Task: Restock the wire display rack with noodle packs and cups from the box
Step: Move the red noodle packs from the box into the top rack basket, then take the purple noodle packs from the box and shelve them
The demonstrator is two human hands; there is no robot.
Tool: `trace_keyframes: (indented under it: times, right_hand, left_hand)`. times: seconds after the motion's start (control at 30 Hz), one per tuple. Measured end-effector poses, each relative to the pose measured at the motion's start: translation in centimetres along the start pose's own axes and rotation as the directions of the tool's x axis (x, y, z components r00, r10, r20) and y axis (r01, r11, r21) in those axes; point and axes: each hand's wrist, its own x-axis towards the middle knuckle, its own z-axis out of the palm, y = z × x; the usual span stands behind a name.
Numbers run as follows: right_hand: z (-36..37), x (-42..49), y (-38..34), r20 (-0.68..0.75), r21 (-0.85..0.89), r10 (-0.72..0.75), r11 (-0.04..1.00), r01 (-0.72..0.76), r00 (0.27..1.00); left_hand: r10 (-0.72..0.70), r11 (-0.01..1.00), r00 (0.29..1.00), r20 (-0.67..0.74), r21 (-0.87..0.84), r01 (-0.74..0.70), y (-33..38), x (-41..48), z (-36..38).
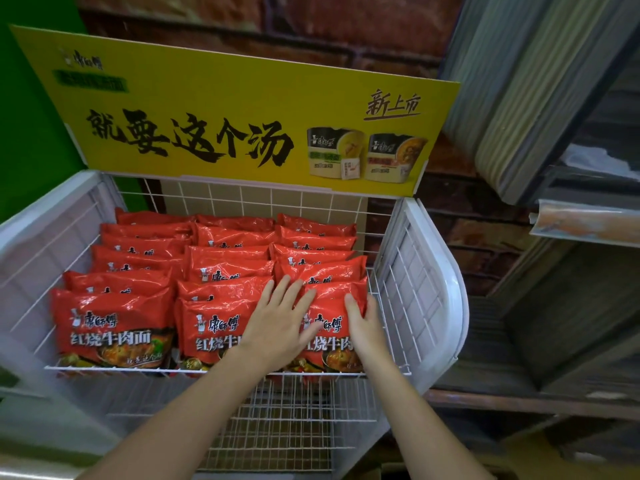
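Head view looks down on a white wire rack [391, 289], a shelf of thin coated wire in a square grid, closed at each end by a smooth white plastic side panel [436, 271] with a rounded front corner. On this shelf lie the noodle packs [110, 327]: flat, pillow-shaped bags of glossy red film, crinkled and catching the light, printed with white and black lettering and a bowl picture near the bottom. They stand in three rows running from the front edge to the back edge, each pack overlapping the one behind like roof tiles. At least six top edges show in each row; the exact count cannot be told, since the rear ones only peek out.

The left hand [277, 323] rests flat over the seam between the middle and right rows near the front edge, its fingers [280, 289] straight and spread, grasping nothing. The right hand [367, 323] is at the front right corner of the shelf, fingers curled round the right edge of the front right pack [329, 327], thumb on its face.

Above the back edge rises one stiff yellow sign [242, 116] with black brush lettering and two printed cups. Below the front edge a second wire lower shelf [287, 427] shows, of the same white grid. Behind is a rough reddish brick wall [346, 29]
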Motion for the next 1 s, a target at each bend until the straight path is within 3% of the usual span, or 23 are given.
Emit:
trace_keyframes:
  times: [0.1, 0.27, 0.47, 0.63, 1.0]
  right_hand:
    - [-0.6, 0.0, -1.1, -0.058, 0.039, 0.025, 0.999, -0.023, 0.998]
    - [-0.6, -2.1, -1.8, -0.222, -0.079, -0.040, 0.997, 0.023, 0.974]
    - [-0.1, -7.0, -2.3, -0.318, -0.129, -0.138, 0.987, 0.101, 0.938]
    - [0.2, -11.2, -1.5, -0.406, -0.091, -0.195, 0.981, 0.173, 0.893]
    - [-7.3, -18.4, 4.0, -0.555, 0.004, -0.098, 0.993, 0.121, 0.826]
  left_hand:
    - [-0.045, 0.993, 0.999, -0.022, -0.113, 0.042, 0.7, 0.1, -1.4]
    - [-0.018, 0.983, 0.997, -0.073, -0.185, 0.004, 1.1, -0.4, -3.3]
    - [0.068, 0.916, 0.971, -0.231, -0.371, -0.153, 1.8, -2.3, -4.9]
    - [0.110, 0.845, 0.959, -0.260, -0.484, -0.228, 2.9, -4.0, -4.5]
    - [0.197, 0.714, 0.945, -0.260, -0.623, -0.320, 12.9, -7.8, -2.6]
